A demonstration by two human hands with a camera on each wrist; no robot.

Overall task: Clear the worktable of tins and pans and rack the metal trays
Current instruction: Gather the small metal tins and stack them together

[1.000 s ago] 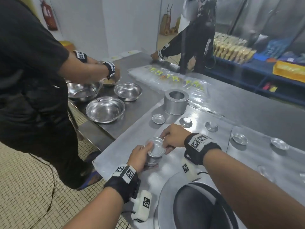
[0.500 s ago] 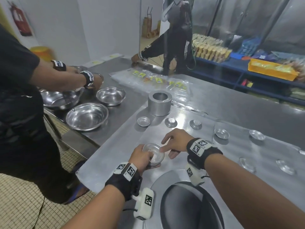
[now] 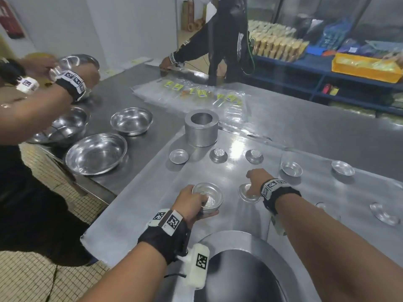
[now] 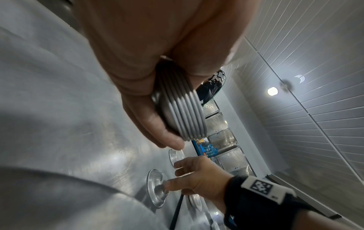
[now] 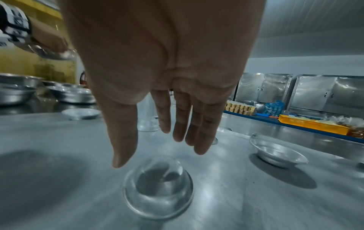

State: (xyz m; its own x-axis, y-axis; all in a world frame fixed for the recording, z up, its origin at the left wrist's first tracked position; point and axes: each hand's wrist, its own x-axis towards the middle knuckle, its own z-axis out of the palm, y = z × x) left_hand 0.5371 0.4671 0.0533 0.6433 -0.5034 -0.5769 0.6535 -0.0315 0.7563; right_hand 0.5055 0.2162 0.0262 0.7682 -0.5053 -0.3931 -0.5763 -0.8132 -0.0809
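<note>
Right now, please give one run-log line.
left hand: holds stack of small round metal tins | right hand: open over single small tin

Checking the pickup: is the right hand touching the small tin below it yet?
Apart. The right wrist view shows the right hand open, fingertips above the small tin with tray showing between.

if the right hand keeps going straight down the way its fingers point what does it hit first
Most likely the small tin lying directly under the open right hand on the metal tray; how much gap remains is unclear.
</note>
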